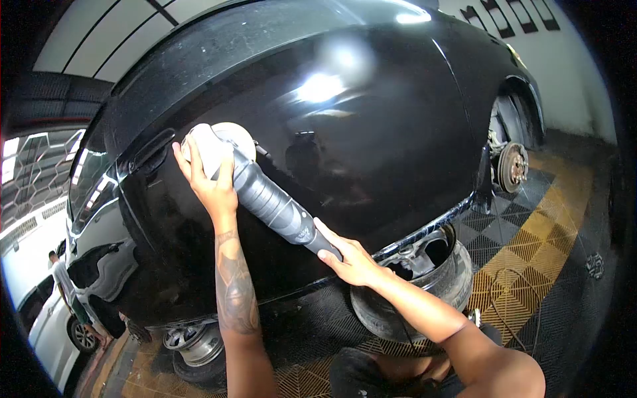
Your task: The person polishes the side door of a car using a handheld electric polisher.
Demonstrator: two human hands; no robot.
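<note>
Holding, head view: two bare hands grip a polisher aslant before the door of a black car.
Left hand: fingers spread and curled over the polisher's white head, gripping it just beside the door handle.
Right hand: fingers closed around the dark grip at the tool's lower end.
Polisher: up against or close before the door, its round pad at the upper end; whether pad and paint touch cannot be told.
Brake disc: bare inside the wheel arch at right.
Wheels: one lies near the door's lower edge, partly behind the right forearm; another lies at lower left.
Floor: black and yellow patterned tiles, a thin cable across them.
Far left: a person stands beside a white car.
</note>
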